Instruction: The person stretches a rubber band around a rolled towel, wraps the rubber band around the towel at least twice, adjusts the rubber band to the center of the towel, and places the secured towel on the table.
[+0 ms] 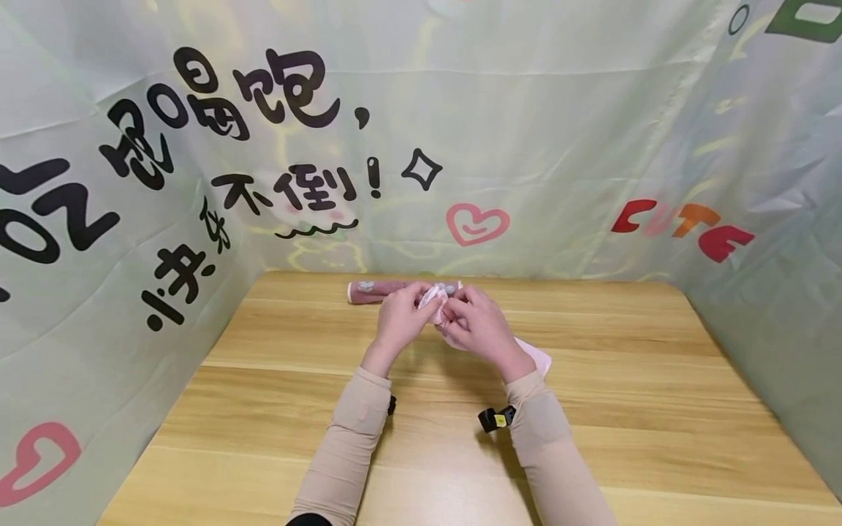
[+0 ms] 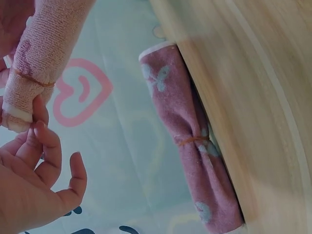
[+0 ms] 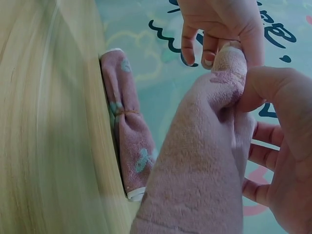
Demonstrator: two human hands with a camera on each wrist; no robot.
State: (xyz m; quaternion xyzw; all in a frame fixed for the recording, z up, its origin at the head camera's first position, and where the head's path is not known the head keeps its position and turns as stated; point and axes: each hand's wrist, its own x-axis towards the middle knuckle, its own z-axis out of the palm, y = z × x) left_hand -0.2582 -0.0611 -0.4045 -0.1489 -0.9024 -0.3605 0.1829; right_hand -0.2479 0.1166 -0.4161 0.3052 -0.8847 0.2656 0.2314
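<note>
A light pink towel, rolled up, is held in the air above the table by both hands. Around it, near one end, runs a thin orange-brown rubber band. My left hand pinches the towel's white-edged end between thumb and fingers. Close beside it, my right hand grips the roll near the band, thumb on one side and fingers on the other in the right wrist view. The towel's loose end shows past the right wrist.
A darker pink towel with pale blue shapes, rolled and banded at its middle, lies along the far edge of the wooden table. Printed cloth walls enclose the table behind and at both sides.
</note>
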